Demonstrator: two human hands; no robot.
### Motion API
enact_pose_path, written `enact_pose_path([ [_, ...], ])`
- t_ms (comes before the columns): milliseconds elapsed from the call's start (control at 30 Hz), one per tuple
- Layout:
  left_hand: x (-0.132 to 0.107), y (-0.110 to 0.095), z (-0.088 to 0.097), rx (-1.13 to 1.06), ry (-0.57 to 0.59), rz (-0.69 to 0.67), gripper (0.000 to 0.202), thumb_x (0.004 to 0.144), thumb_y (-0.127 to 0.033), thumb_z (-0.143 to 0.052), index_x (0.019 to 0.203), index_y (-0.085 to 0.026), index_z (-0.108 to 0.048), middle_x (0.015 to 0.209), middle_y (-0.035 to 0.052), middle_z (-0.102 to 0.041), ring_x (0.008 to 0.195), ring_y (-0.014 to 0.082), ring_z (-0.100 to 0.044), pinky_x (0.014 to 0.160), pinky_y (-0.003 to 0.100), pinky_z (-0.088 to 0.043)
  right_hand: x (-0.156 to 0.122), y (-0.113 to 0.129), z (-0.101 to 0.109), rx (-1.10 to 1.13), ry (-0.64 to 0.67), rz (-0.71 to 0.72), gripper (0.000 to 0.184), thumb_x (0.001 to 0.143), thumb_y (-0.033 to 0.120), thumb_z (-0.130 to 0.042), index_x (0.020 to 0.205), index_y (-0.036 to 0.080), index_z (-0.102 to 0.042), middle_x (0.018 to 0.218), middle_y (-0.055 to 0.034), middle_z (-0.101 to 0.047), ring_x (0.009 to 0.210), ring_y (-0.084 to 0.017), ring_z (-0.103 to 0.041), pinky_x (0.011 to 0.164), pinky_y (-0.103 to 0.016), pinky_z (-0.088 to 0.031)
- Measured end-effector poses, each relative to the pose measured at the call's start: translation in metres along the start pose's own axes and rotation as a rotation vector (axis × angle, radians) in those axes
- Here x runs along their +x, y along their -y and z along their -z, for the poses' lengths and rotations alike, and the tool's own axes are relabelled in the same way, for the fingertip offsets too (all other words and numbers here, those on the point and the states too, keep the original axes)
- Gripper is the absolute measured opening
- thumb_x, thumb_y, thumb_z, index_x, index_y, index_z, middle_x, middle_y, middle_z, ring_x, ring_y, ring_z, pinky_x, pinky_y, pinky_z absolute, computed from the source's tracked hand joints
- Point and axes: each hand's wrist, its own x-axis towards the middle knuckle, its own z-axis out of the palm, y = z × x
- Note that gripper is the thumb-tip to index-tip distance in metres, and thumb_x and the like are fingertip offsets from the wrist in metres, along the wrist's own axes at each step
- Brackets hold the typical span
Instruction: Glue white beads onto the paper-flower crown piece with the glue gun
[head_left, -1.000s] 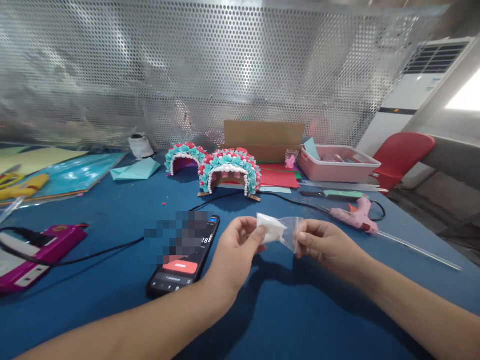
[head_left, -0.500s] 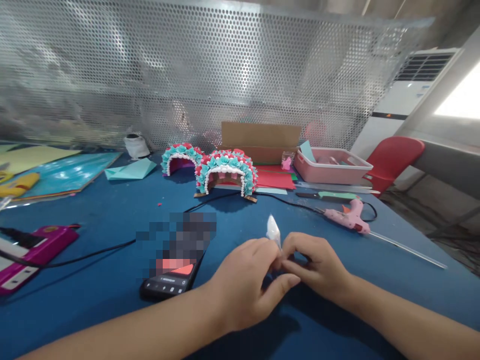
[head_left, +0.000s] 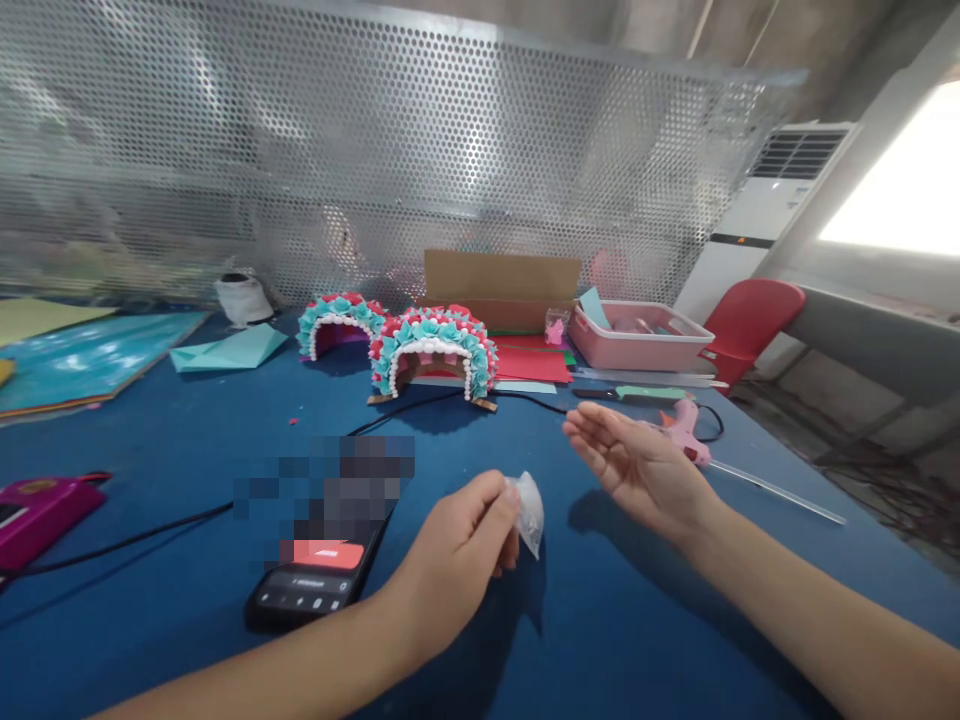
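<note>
A small clear plastic bag with white contents (head_left: 529, 512) hangs from the pinched fingers of my left hand (head_left: 469, 545), just above the table. What fills the bag is too small to make out. My right hand (head_left: 645, 475) is held apart from it to the right, palm turned up and inward, fingers stretched out, with nothing visible in it. Beyond the hands stands an arch covered in teal and red paper flowers (head_left: 435, 345), edged with white beads. A similar arch (head_left: 341, 315) is behind it to the left.
Left of my left hand lies a phone (head_left: 330, 560). A pink glue gun (head_left: 688, 432) with a clear stick lies partly behind my right hand, near a green-handled knife (head_left: 645, 393). Farther back are a pink basket (head_left: 637, 348), red paper (head_left: 529, 362) and folded teal paper (head_left: 229, 348).
My right hand has come away from the bag, moved right and opened. My left hand keeps the bag, now tilted and lower. The view has shifted slightly to the right.
</note>
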Motion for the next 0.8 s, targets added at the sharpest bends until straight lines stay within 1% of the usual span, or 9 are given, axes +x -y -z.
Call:
enact_pose_path([
  [67,0.000,0.001,-0.002,-0.047,-0.014,0.010,0.040,0.094,-0.047,-0.036,0.067,-0.020,-0.045,0.062,-0.0018,-0.051,0.061,0.0128,-0.049,0.063,0.028,-0.039,0.004,0.005,0.003,0.008,-0.060,-0.022,0.022,0.067,0.023,-0.079,0.088,0.022,-0.074,0.100,-0.0017,-0.074,0.097,-0.013,-0.069,0.089,-0.021,-0.055],
  [167,0.000,0.000,-0.003,-0.107,-0.023,0.027,0.038,0.093,-0.047,-0.037,0.067,-0.019,-0.045,0.063,-0.0018,-0.051,0.061,0.0125,-0.049,0.062,0.028,-0.039,0.006,0.003,0.006,-0.088,-0.064,-0.025,0.033,0.060,0.017,-0.082,0.091,0.024,-0.073,0.106,0.0001,-0.073,0.102,-0.013,-0.068,0.090,-0.021,-0.055],
  [300,-0.001,0.000,-0.004,-0.169,-0.025,0.032,0.038,0.093,-0.047,-0.038,0.068,-0.019,-0.046,0.064,-0.0013,-0.051,0.061,0.0126,-0.049,0.062,0.027,-0.040,0.007,-0.004,0.008,-0.184,-0.092,0.006,0.033,0.053,0.018,-0.086,0.082,0.025,-0.072,0.095,0.0005,-0.075,0.095,-0.014,-0.070,0.083,-0.023,-0.058],
  [400,-0.002,0.002,-0.006,-0.177,-0.024,0.023,0.039,0.093,-0.048,-0.038,0.068,-0.019,-0.048,0.064,-0.0010,-0.051,0.062,0.0128,-0.049,0.063,0.027,-0.039,0.020,0.004,0.008,-0.282,-0.127,0.069,0.031,0.053,0.023,-0.086,0.079,0.022,-0.069,0.085,-0.0019,-0.074,0.085,-0.016,-0.071,0.077,-0.026,-0.059],
  [500,-0.003,0.002,-0.007,-0.193,-0.019,0.027,0.040,0.093,-0.049,-0.039,0.068,-0.019,-0.047,0.065,-0.0012,-0.052,0.063,0.0126,-0.048,0.065,0.027,-0.039,0.050,0.029,0.003,-0.403,-0.165,0.199,0.033,0.054,0.027,-0.085,0.079,0.021,-0.065,0.083,-0.0019,-0.072,0.082,-0.016,-0.070,0.077,-0.028,-0.058],
  [600,-0.002,0.001,-0.007,-0.238,-0.013,0.027,0.039,0.092,-0.049,-0.040,0.069,-0.018,-0.047,0.064,-0.0016,-0.051,0.062,0.0119,-0.047,0.064,0.027,-0.038,0.091,0.067,0.000,-0.558,-0.226,0.369,0.029,0.061,0.024,-0.080,0.084,0.021,-0.062,0.088,-0.0023,-0.071,0.083,-0.015,-0.068,0.077,-0.030,-0.056],
  [700,0.000,-0.002,-0.006,-0.310,-0.015,0.048,0.038,0.092,-0.047,-0.042,0.069,-0.017,-0.047,0.063,-0.0014,-0.051,0.060,0.0109,-0.047,0.063,0.027,-0.038,0.130,0.105,0.003,-0.758,-0.339,0.517,0.027,0.068,0.022,-0.075,0.090,0.020,-0.060,0.090,-0.0051,-0.070,0.079,-0.017,-0.067,0.071,-0.033,-0.054],
  [733,0.000,-0.003,-0.005,-0.334,-0.012,0.058,0.037,0.092,-0.046,-0.042,0.069,-0.017,-0.047,0.063,-0.0013,-0.052,0.059,0.0105,-0.047,0.063,0.026,-0.038,0.141,0.114,0.006,-0.835,-0.378,0.551,0.026,0.067,0.020,-0.074,0.089,0.018,-0.060,0.090,-0.0063,-0.069,0.080,-0.019,-0.066,0.070,-0.034,-0.052],
  [800,0.000,-0.005,-0.004,-0.373,-0.012,0.075,0.037,0.091,-0.046,-0.043,0.069,-0.017,-0.046,0.063,-0.0011,-0.052,0.058,0.0097,-0.047,0.062,0.026,-0.038,0.156,0.128,0.016,-0.999,-0.435,0.588,0.018,0.065,0.015,-0.074,0.078,0.016,-0.061,0.084,-0.0080,-0.069,0.086,-0.024,-0.066,0.075,-0.038,-0.049],
])
